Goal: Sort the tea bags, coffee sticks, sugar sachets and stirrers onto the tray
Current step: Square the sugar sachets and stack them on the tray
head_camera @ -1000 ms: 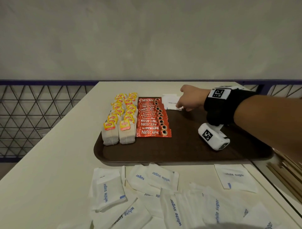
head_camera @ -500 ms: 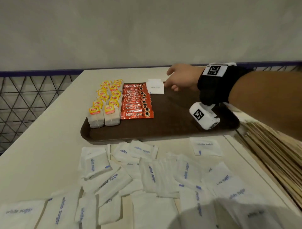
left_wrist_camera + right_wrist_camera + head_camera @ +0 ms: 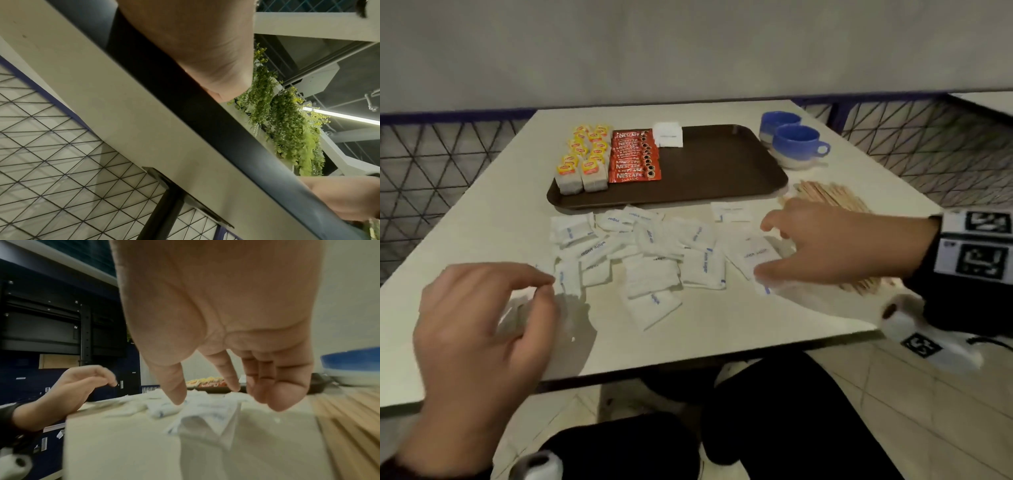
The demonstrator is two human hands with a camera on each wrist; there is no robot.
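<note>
The brown tray (image 3: 722,164) holds rows of yellow-tagged tea bags (image 3: 585,161), red coffee sticks (image 3: 635,157) and a small stack of white sugar sachets (image 3: 668,134). Many loose sugar sachets (image 3: 647,253) lie on the table in front of it, and wooden stirrers (image 3: 828,198) lie to the right. My right hand (image 3: 762,250) hovers over the rightmost sachet (image 3: 209,410), thumb and fingers spread and pointing down, holding nothing. My left hand (image 3: 548,284) hangs above the pile's left end, fingers loosely curled and empty. In the left wrist view its fingers are hidden.
Two blue cups (image 3: 794,144) stand right of the tray, behind the stirrers. The table's near edge (image 3: 688,363) runs just below my hands, with my dark-clad legs (image 3: 774,428) under it. A wire-mesh railing (image 3: 431,171) runs behind the table.
My right hand left the sachet stack at the tray's back and came down over the loose sachets. The view tilted down and back, and my left hand came into sight.
</note>
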